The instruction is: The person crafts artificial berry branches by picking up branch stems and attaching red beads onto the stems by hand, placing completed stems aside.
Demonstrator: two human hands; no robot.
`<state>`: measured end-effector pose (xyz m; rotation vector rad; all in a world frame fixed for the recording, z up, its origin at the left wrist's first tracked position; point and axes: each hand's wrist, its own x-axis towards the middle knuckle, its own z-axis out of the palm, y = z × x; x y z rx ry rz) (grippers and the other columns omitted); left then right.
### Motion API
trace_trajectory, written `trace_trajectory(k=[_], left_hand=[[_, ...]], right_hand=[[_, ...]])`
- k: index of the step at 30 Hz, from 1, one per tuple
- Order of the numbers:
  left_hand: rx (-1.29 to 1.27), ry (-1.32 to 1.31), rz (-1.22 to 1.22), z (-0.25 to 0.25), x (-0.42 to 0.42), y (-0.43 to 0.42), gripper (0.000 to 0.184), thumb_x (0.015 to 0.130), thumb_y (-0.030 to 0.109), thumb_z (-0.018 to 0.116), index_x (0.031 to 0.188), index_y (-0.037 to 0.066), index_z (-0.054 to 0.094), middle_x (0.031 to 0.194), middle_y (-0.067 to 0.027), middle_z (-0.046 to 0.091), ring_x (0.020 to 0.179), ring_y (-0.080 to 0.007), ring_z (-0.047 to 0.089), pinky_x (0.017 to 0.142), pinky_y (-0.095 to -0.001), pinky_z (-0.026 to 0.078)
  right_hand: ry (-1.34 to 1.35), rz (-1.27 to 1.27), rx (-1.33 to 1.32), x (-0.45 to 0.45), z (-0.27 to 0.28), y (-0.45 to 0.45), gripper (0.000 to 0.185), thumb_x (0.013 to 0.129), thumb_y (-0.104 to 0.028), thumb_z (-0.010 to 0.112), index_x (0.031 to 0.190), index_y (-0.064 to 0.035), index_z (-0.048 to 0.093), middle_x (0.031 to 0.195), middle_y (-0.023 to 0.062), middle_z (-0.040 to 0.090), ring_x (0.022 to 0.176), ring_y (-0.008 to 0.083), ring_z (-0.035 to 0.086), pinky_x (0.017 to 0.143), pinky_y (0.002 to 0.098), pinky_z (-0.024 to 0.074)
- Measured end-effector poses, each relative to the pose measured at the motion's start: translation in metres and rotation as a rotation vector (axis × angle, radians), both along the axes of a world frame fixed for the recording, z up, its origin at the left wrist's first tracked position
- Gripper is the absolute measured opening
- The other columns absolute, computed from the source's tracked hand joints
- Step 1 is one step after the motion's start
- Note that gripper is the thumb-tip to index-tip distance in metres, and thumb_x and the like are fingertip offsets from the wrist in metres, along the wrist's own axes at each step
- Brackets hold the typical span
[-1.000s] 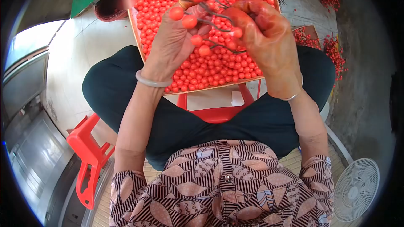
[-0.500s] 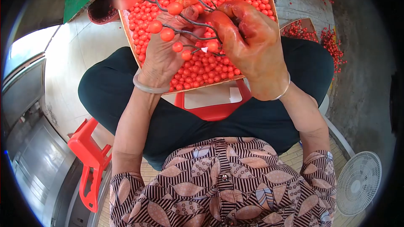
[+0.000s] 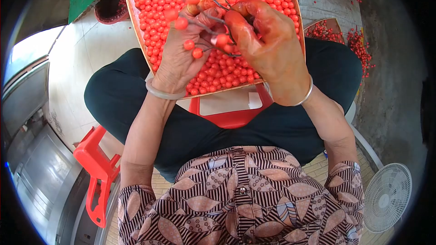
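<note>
A dark, thin-stemmed berry branch [image 3: 197,53] with glossy red berries on its twigs is held over the box of loose red berries [image 3: 154,41]. My right hand [image 3: 277,59], stained orange-red, is closed with thumb and fingers pinched around the branch's gathered stems. At the branch's left side, my left hand [image 3: 177,56] has its fingers curled in among the twigs. Motion smears several upper berries and partly hides the left fingertips, so their exact grip is unclear.
The box rests on a red stool [image 3: 231,119] between the knees. Red berry sprigs [image 3: 359,52] lie on the floor to the right. Another red plastic stool [image 3: 93,163] stands at left, a white fan [image 3: 386,199] at lower right, and a dark red tub [image 3: 109,12] at upper left.
The branch's left-hand twigs and berries have shifted and now look blurred; the left fingers have moved in closer to the right hand. My right hand keeps its pinch in nearly the same place.
</note>
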<state>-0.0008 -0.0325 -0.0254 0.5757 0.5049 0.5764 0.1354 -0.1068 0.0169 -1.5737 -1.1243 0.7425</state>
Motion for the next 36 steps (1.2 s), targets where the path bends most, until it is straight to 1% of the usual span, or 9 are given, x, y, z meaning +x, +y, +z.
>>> trace_trajectory(k=[5, 7, 14, 17, 20, 23, 25, 29, 36], left_hand=[[-0.006, -0.159, -0.024, 0.008, 0.005, 0.001, 0.036, 0.089, 0.03, 0.05, 0.115, 0.006, 0.044, 0.104, -0.0105, 0.055, 0.084, -0.0245, 0.061, 0.062, -0.0309, 0.056], [-0.11, -0.207, -0.002, 0.013, 0.011, -0.001, 0.035, 0.089, 0.03, 0.05, 0.113, 0.005, 0.045, 0.105, -0.011, 0.055, 0.08, -0.0245, 0.061, 0.06, -0.0318, 0.056], [-0.365, -0.334, 0.09, 0.004, 0.012, 0.01, 0.028, 0.088, 0.021, 0.046, 0.107, 0.001, 0.049, 0.105, -0.0129, 0.055, 0.092, -0.0234, 0.056, 0.069, -0.0391, 0.051], [-0.34, -0.352, 0.015, -0.001, 0.007, -0.002, 0.026, 0.088, 0.018, 0.044, 0.106, 0.001, 0.049, 0.102, -0.0136, 0.056, 0.091, -0.023, 0.056, 0.069, -0.039, 0.05], [-0.255, -0.289, -0.044, -0.012, 0.002, -0.004, 0.026, 0.088, 0.019, 0.046, 0.107, 0.001, 0.048, 0.1, -0.0133, 0.056, 0.086, -0.0231, 0.057, 0.066, -0.0378, 0.051], [-0.068, -0.096, -0.069, 0.01, 0.002, -0.004, 0.023, 0.088, 0.017, 0.047, 0.106, 0.002, 0.049, 0.097, -0.0102, 0.056, 0.083, -0.0204, 0.057, 0.067, -0.0344, 0.051], [-0.03, -0.207, -0.085, 0.018, 0.003, -0.005, 0.015, 0.09, 0.011, 0.045, 0.1, 0.003, 0.053, 0.093, -0.0062, 0.057, 0.083, -0.0164, 0.057, 0.072, -0.0296, 0.051], [0.152, 0.153, -0.003, 0.002, 0.003, 0.005, 0.032, 0.084, 0.023, 0.057, 0.109, 0.003, 0.05, 0.101, -0.0095, 0.054, 0.09, -0.0205, 0.057, 0.082, -0.0358, 0.05], [-0.154, -0.199, 0.101, 0.003, -0.002, 0.013, 0.038, 0.082, 0.025, 0.062, 0.108, 0.0, 0.052, 0.11, -0.0109, 0.052, 0.101, -0.0223, 0.053, 0.092, -0.0386, 0.043]], right_hand=[[0.043, 0.118, -0.085, 0.015, 0.007, -0.001, 0.014, 0.083, -0.01, 0.056, 0.089, 0.0028, 0.058, 0.076, 0.0145, 0.061, 0.059, 0.0174, 0.06, 0.055, 0.0281, 0.0488], [0.294, 0.099, -0.131, 0.012, 0.02, -0.001, 0.016, 0.086, -0.01, 0.053, 0.093, 0.0032, 0.057, 0.08, 0.011, 0.061, 0.064, 0.0133, 0.059, 0.059, 0.0253, 0.0501], [0.619, 0.189, -0.213, 0.008, 0.012, 0.0, 0.023, 0.089, -0.007, 0.047, 0.109, 0.0027, 0.052, 0.09, 0.0054, 0.06, 0.076, 0.0085, 0.056, 0.068, 0.0222, 0.0509], [0.585, 0.143, -0.095, 0.002, 0.01, 0.002, 0.023, 0.089, -0.006, 0.045, 0.109, 0.0032, 0.052, 0.091, 0.0056, 0.06, 0.076, 0.0084, 0.057, 0.068, 0.0227, 0.0507], [0.65, 0.157, -0.206, 0.005, 0.014, 0.002, 0.028, 0.09, -0.022, 0.053, 0.106, 0.0011, 0.057, 0.077, 0.0047, 0.062, 0.071, 0.0098, 0.058, 0.066, 0.0225, 0.0452], [0.648, 0.187, -0.224, 0.005, 0.013, 0.002, 0.021, 0.088, -0.004, 0.045, 0.106, 0.0035, 0.055, 0.092, 0.0049, 0.06, 0.076, 0.0079, 0.056, 0.066, 0.0212, 0.0483], [0.65, 0.206, -0.196, 0.006, 0.014, 0.001, 0.022, 0.087, -0.005, 0.045, 0.105, 0.0039, 0.055, 0.091, 0.0045, 0.06, 0.074, 0.0078, 0.056, 0.066, 0.0208, 0.0475], [0.563, 0.189, -0.225, 0.011, 0.03, -0.004, 0.021, 0.084, -0.008, 0.047, 0.098, 0.0026, 0.058, 0.08, 0.0025, 0.059, 0.066, 0.0061, 0.051, 0.061, 0.0208, 0.0445], [0.306, 0.166, -0.219, 0.015, 0.026, -0.007, 0.016, 0.081, -0.013, 0.053, 0.082, 0.0014, 0.059, 0.062, 0.001, 0.052, 0.058, 0.0037, 0.044, 0.053, 0.0223, 0.0382]])
